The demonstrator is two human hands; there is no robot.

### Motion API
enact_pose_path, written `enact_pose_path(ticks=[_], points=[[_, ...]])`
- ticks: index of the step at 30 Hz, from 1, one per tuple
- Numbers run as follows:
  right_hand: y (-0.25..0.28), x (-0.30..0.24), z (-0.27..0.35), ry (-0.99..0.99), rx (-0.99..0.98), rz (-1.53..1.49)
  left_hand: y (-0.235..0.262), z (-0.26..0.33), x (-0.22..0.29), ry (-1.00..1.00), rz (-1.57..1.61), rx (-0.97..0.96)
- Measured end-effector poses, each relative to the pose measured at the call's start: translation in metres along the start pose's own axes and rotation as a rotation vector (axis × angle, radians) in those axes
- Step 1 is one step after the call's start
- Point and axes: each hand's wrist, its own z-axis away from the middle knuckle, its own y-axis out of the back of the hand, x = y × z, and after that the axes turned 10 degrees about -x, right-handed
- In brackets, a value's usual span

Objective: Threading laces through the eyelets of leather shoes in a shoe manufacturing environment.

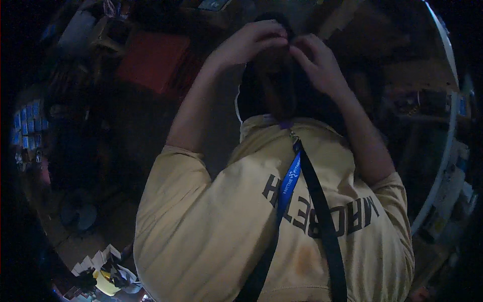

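Observation:
Both my hands are raised close together in front of me, in dim light. My left hand (251, 44) is closed, its thumb and fingers pinched together. Just beside it, my right hand (321, 63) is curled, with thumb and fingertips closed too. Their fingertips nearly meet; whatever they pinch is too small and dark to make out. Below the fingers lies a dark brownish strip (278, 93) against black cloth. A blue and black lanyard (291, 183) runs down my tan shirt (226, 221), with a metal clip (294, 136) at its end, near a small purple piece.
A red crate-like box (153, 61) stands to the far left. Small blue packages (30, 123) line the left side. At the lower left are a round grey object (80, 215) and a pile of white and yellow items (106, 282). Dim shelving (427, 108) stands at the right.

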Motion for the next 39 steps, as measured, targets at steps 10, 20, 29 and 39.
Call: enact_pose_path(ticks=[10,20,29,39], points=[[-0.006,0.031,-0.002,-0.004,-0.084,-0.258,0.017,-0.001,-0.008,0.14,0.186,-0.051],[-0.014,0.03,-0.003,-0.059,0.131,-0.35,0.076,0.017,0.008,0.427,0.096,0.377],[-0.025,0.009,-0.011,-0.027,0.132,-0.471,0.039,0.005,0.047,0.293,0.272,-0.223],[-0.01,0.005,-0.016,0.051,0.117,-0.32,0.053,-0.025,0.058,0.242,-0.229,-0.415]])
